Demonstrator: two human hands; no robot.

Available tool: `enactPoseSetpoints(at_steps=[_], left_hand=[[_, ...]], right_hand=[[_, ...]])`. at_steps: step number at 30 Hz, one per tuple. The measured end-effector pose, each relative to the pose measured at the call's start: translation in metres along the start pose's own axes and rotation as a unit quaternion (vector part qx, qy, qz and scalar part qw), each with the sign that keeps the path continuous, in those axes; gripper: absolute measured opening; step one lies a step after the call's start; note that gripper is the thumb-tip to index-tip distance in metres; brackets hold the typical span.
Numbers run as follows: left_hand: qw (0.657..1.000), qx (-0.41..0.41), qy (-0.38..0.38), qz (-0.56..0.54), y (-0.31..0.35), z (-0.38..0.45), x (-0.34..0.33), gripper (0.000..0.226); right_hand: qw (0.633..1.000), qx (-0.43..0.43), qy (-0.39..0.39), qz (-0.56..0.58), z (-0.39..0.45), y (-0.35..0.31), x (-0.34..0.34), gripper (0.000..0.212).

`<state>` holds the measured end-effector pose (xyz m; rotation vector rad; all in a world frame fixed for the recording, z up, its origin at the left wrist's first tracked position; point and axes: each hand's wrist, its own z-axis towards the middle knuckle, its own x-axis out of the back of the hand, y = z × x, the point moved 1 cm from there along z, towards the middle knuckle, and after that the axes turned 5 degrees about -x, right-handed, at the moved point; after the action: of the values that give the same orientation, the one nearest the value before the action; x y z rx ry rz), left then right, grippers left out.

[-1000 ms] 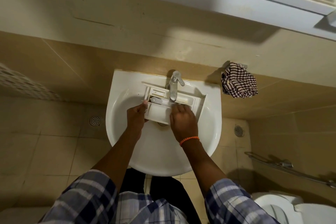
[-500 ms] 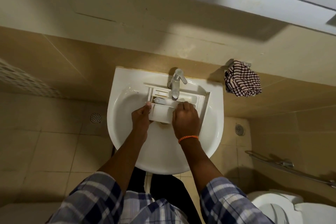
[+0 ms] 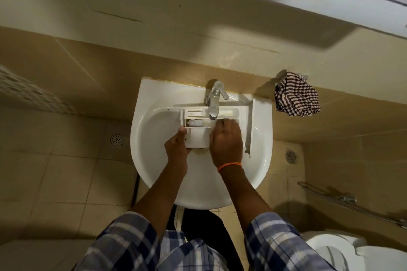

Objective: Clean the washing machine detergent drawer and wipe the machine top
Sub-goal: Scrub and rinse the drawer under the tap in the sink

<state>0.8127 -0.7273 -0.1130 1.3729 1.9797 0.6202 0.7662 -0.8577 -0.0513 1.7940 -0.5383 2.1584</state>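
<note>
White plastic compartmented detergent drawer (image 3: 199, 136) lies in the white ceramic basin (image 3: 154, 160) beneath the chrome tap (image 3: 214, 100). Left hand (image 3: 176, 149) grips its left edge; right hand (image 3: 226, 141) covers its right compartments, grasp indiscernible. Bare basin surrounds the drawer's near side.

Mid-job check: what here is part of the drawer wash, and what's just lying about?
In the job: detergent drawer, left hand, right hand, tap, sink.

Lying about: checked cloth, toilet, floor drains, wall rail.
</note>
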Motion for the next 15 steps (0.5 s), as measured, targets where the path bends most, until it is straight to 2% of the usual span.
enactPoseSetpoints(at_steps=[3, 5, 8, 11, 13, 15], left_hand=[[0.998, 0.030, 0.023, -0.040, -0.003, 0.001, 0.012, 0.044], [0.998, 0.030, 0.027, -0.041, -0.002, 0.004, 0.022, 0.032], [0.998, 0.032, 0.022, -0.052, 0.003, 0.004, 0.024, 0.023], [0.999, 0.026, 0.015, -0.035, 0.007, 0.002, 0.016, 0.034], [1.000, 0.020, 0.007, -0.022, 0.006, 0.003, 0.013, 0.034], [1.000, 0.013, -0.004, -0.017, 0.006, 0.004, 0.014, 0.033]], right_hand=[[0.987, 0.136, -0.080, 0.021, -0.003, -0.026, -0.007, 0.047], [0.979, 0.174, -0.097, 0.034, 0.002, -0.022, -0.010, 0.046], [0.991, 0.125, -0.036, 0.027, 0.010, -0.004, -0.007, 0.033], [1.000, 0.029, 0.008, 0.001, 0.008, -0.001, -0.004, 0.028], [0.999, 0.004, -0.024, -0.023, 0.003, -0.016, -0.004, 0.038], [0.996, 0.052, -0.060, -0.029, -0.004, -0.027, -0.008, 0.047]])
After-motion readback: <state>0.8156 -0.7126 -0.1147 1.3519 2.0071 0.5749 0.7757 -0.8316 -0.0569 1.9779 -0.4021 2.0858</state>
